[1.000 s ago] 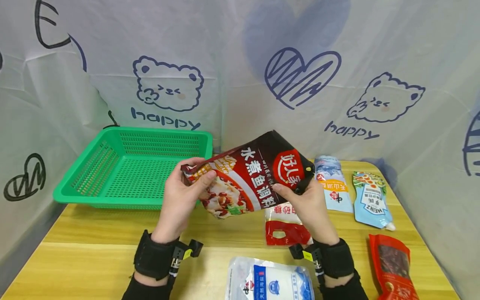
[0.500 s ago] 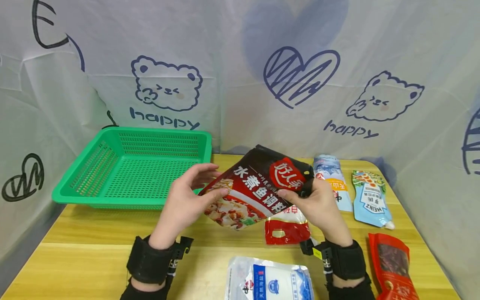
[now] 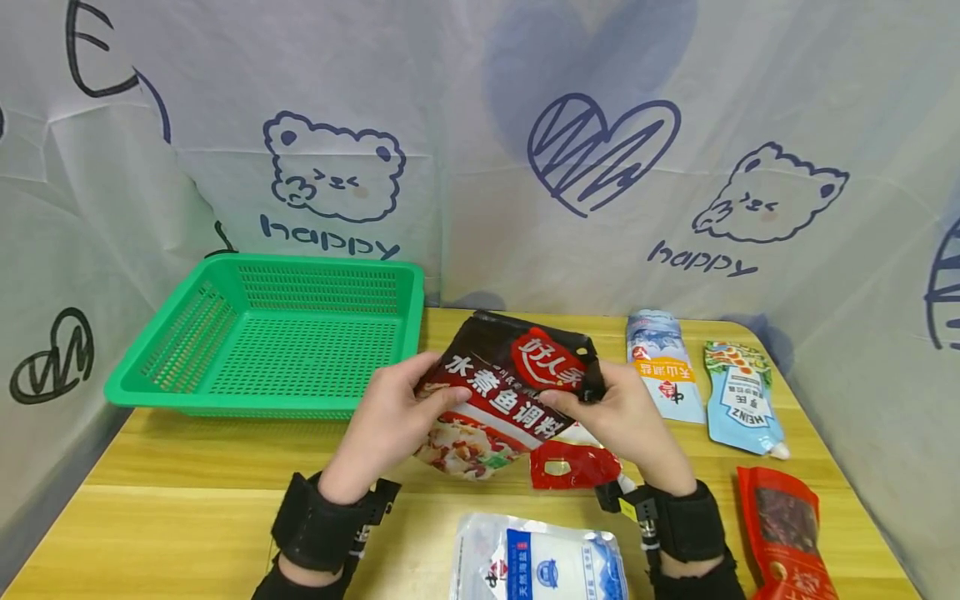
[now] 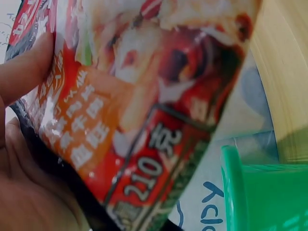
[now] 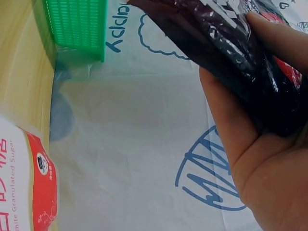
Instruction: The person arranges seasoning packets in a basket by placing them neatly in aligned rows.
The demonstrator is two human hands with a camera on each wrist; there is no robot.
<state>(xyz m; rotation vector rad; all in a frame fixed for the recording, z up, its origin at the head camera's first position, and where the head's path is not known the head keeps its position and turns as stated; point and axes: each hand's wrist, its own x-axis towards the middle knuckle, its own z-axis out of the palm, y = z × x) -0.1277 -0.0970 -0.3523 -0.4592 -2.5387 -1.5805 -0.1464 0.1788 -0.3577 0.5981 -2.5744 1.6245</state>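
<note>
A black and red seasoning packet [image 3: 504, 400] with a fish dish pictured on it is held tilted above the middle of the table. My left hand [image 3: 393, 417] grips its left edge, thumb on the printed front and fingers behind. At the opposite edge my right hand [image 3: 628, 417] pinches the dark end, its thumb also on the front. In the left wrist view the packet [image 4: 139, 96] fills most of the picture, with "210" printed near one corner. Beneath it lies a red and white sugar bag [image 3: 573, 465], partly hidden by the packet.
A green plastic basket [image 3: 262, 407] stands at the back left. On the right lie a blue and white salt bag [image 3: 666, 367], a light-blue Heinz pouch [image 3: 742, 400] and a red bag [image 3: 787, 533]. Another salt bag [image 3: 540, 562] lies at the front. A drawn-on white curtain [image 3: 480, 167] hangs behind.
The packet has come down and lies less steeply sideways. My left hand loosened its fingers half a second ago, then took the left edge again; my right hand kept its grip.
</note>
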